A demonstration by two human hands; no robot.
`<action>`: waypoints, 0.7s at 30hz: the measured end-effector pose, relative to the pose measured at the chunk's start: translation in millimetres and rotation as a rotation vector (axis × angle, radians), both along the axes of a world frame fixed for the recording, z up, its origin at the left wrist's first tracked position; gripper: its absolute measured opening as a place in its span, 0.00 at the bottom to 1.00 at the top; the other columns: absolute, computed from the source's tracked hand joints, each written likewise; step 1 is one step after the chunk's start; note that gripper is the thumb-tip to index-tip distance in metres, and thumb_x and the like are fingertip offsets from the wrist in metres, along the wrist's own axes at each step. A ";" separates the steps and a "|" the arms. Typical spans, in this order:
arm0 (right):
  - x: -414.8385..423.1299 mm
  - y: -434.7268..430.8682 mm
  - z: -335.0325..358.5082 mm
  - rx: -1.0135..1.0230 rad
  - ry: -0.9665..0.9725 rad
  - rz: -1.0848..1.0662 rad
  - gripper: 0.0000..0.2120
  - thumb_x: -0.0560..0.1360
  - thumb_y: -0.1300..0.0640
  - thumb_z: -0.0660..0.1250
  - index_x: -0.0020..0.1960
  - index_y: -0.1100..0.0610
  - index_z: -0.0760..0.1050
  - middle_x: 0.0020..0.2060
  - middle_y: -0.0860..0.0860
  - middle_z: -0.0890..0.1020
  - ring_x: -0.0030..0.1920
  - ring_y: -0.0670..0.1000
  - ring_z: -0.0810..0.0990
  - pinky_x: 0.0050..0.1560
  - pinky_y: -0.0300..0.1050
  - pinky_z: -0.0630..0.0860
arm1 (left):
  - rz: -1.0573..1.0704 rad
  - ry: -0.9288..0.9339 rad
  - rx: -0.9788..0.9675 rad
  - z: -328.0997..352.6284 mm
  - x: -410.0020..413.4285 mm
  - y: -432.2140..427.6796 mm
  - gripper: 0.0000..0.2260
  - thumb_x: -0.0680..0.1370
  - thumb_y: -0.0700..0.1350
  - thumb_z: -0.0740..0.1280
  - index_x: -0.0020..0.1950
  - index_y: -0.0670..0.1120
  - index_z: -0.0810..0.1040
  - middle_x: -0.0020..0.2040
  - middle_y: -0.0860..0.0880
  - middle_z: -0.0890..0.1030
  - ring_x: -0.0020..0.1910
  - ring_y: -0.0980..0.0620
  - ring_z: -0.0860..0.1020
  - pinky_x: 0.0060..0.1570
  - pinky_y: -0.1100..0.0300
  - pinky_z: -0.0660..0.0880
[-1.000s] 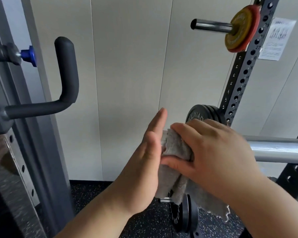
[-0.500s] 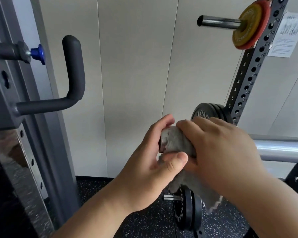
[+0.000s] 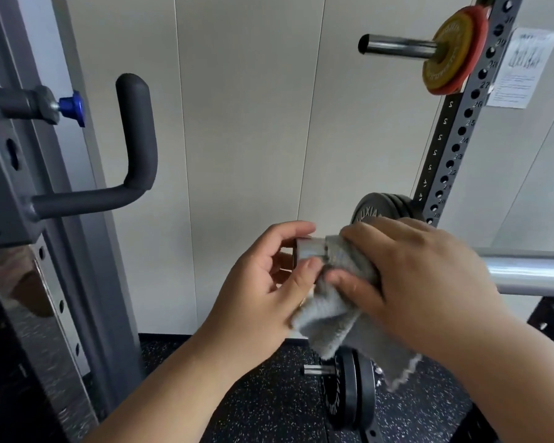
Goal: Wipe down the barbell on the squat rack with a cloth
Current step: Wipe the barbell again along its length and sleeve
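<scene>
Your right hand [image 3: 413,282] clenches the cloth [image 3: 327,321] wrapped over the barbell [image 3: 531,273], just beside the bar's bare end. Your left hand [image 3: 263,289] cups that end with curled fingers. Steady it there, squeeze the wrap snug, and twist as you slide along the bar, which runs off right past the rack upright [image 3: 454,148] behind.

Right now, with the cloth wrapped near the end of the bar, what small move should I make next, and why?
Probably slide your right hand, which grips the cloth round the barbell, rightward along it: a long bare stretch shows there, and your left hand already cups the end.
</scene>
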State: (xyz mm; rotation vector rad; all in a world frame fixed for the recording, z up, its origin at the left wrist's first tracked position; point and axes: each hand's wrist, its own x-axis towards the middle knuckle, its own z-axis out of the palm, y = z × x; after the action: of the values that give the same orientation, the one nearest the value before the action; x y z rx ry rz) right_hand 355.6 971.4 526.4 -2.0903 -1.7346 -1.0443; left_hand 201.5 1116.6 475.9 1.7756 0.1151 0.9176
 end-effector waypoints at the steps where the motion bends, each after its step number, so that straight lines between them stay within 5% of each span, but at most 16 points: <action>1: 3.1 -7.2 -2.7 0.011 -0.005 0.008 0.34 0.80 0.24 0.45 0.60 0.46 0.78 0.43 0.42 0.81 0.40 0.48 0.80 0.41 0.43 0.78 | -0.004 -0.002 0.026 -1.5 -1.9 0.4 0.16 0.83 0.49 0.69 0.70 0.53 0.76 0.60 0.52 0.84 0.59 0.49 0.84 0.60 0.55 0.81; 4: 12.0 -22.6 5.5 0.020 0.058 -0.084 0.31 0.80 0.24 0.44 0.52 0.44 0.77 0.38 0.39 0.78 0.36 0.45 0.78 0.36 0.39 0.74 | 0.001 -0.005 0.050 -1.8 -6.5 0.3 0.17 0.81 0.43 0.69 0.69 0.52 0.77 0.63 0.54 0.83 0.62 0.51 0.83 0.62 0.63 0.77; 7: 6.2 -15.5 14.6 0.065 0.091 -0.194 0.32 0.80 0.27 0.39 0.40 0.46 0.70 0.32 0.42 0.74 0.32 0.48 0.75 0.31 0.43 0.72 | 0.067 0.008 0.019 3.4 -3.0 -0.3 0.14 0.81 0.53 0.68 0.66 0.53 0.78 0.57 0.57 0.84 0.55 0.56 0.84 0.56 0.62 0.79; 11: -22.0 8.3 -4.1 0.033 0.042 -0.087 0.27 0.84 0.32 0.46 0.56 0.47 0.78 0.43 0.45 0.80 0.42 0.51 0.78 0.44 0.46 0.75 | 0.124 0.067 0.033 6.1 3.6 -2.6 0.15 0.80 0.63 0.64 0.59 0.57 0.79 0.45 0.54 0.86 0.43 0.56 0.85 0.41 0.60 0.80; 15: -14.3 -4.3 -14.3 0.047 0.026 -0.068 0.22 0.81 0.38 0.58 0.66 0.50 0.77 0.53 0.47 0.81 0.51 0.54 0.78 0.54 0.54 0.78 | 0.044 0.053 0.097 0.2 -2.1 -2.9 0.13 0.83 0.55 0.63 0.66 0.55 0.75 0.51 0.58 0.85 0.50 0.59 0.84 0.48 0.66 0.77; 18: 3.6 -16.4 -3.7 0.107 0.121 -0.210 0.24 0.85 0.36 0.49 0.51 0.50 0.76 0.43 0.48 0.81 0.45 0.56 0.78 0.47 0.51 0.74 | 0.015 0.062 0.113 -1.9 -4.7 1.5 0.13 0.84 0.55 0.63 0.68 0.57 0.74 0.57 0.59 0.83 0.54 0.58 0.82 0.56 0.59 0.78; 21: -4.4 -4.6 2.9 0.126 0.151 -0.253 0.25 0.85 0.36 0.45 0.44 0.50 0.72 0.37 0.49 0.79 0.41 0.58 0.78 0.45 0.52 0.76 | 0.084 0.051 0.086 0.9 2.3 -1.8 0.16 0.79 0.65 0.59 0.63 0.61 0.75 0.50 0.55 0.84 0.47 0.52 0.82 0.50 0.47 0.79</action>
State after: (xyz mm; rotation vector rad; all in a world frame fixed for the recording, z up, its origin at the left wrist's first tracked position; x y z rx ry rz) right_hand 351.2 966.8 529.4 -2.2831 -1.3250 -1.0006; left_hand 203.9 1114.8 476.7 1.8864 0.1867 0.9491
